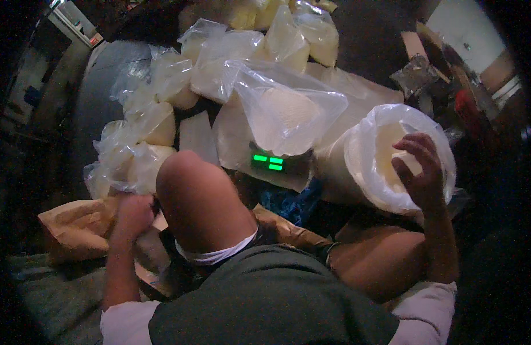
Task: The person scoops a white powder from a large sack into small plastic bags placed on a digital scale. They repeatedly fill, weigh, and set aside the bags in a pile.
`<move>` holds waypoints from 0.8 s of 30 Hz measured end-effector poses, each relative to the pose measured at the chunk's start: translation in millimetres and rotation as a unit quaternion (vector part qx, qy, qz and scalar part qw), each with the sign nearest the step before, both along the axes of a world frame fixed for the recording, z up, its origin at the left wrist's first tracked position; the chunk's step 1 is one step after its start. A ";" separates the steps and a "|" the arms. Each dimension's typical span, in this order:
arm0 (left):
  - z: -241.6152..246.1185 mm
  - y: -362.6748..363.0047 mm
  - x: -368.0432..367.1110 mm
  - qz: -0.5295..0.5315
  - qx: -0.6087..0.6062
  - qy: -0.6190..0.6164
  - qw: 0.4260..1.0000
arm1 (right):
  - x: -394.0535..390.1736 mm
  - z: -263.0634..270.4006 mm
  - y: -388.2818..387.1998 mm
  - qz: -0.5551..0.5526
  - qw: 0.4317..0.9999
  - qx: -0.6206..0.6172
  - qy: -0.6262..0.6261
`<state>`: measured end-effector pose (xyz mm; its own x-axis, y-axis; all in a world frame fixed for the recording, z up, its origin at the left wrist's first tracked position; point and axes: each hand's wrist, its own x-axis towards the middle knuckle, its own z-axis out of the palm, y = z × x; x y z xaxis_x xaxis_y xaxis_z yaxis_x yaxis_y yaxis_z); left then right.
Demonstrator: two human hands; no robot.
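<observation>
My right hand (420,170) is over the mouth of a large sack (334,166) with a white plastic liner (362,172), its fingers curved. Pale powder or grain shows inside. Something pale lies between thumb and fingers; whether I grip it is unclear. Blurred, my left hand (136,215) is beside my raised knee, near a brown paper bag (82,217) and filled clear bags (149,166). A dark thing shows by its fingers, but its grip is hidden. Before me, an open clear plastic bag of pale powder or grain (287,114) rests above a digital scale's lit green display (269,161).
More filled clear plastic bags (226,60) curve around the left and far side. Blue plastic (287,202) lies below the scale. Cardboard pieces (414,45) and crumpled clear plastic (414,75) are at the far right. The surroundings are dim.
</observation>
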<state>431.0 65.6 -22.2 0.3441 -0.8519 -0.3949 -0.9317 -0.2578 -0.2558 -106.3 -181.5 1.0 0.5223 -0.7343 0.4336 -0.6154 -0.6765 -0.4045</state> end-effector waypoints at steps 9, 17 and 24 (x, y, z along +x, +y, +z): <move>66.7 -148.0 -79.7 -0.309 -0.361 0.244 0.845 | -2.9 11.0 -6.5 -0.039 0.990 -0.111 0.072; -23.2 -267.3 -104.5 -0.426 -0.189 0.249 0.849 | -65.0 -21.5 -60.9 -0.102 0.932 0.002 0.347; -47.9 -280.2 -115.2 -0.393 -0.104 0.156 0.900 | -94.8 -97.6 -66.2 -0.112 0.911 0.067 0.392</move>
